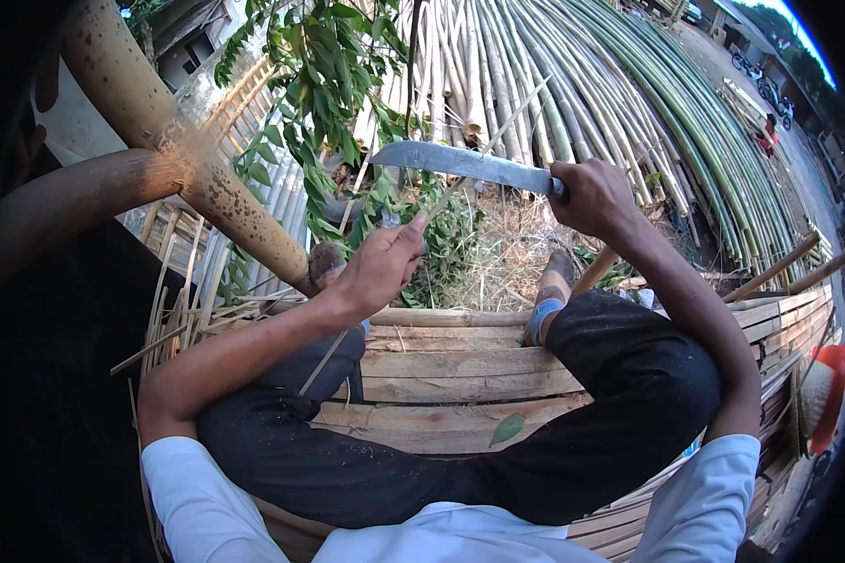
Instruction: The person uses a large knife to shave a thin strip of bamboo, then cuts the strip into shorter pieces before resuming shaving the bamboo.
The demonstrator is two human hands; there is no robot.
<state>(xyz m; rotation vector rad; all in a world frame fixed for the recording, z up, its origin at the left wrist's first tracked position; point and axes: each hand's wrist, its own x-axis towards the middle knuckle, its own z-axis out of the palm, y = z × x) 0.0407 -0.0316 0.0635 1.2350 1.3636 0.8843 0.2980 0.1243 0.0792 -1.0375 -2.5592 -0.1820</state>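
My right hand (593,197) is wrapped round the dark handle of a long machete (469,167), whose broad grey blade points left across the middle of the view. Pinched in my left hand (385,266) is a thin bamboo strip (449,194). The strip slants up to the right past the blade, and its lower end comes out below my wrist, over my left thigh. Blade and strip cross between my two hands; whether they touch is hard to tell.
Long bamboo poles (573,84) lie beyond my feet. A thick brown pipe-like post (239,220) and leafy branches (314,84) rise at the left. Below my crossed legs is a slatted bamboo platform (460,375) with a green leaf (508,429). A red and straw-coloured object (821,399) sits right.
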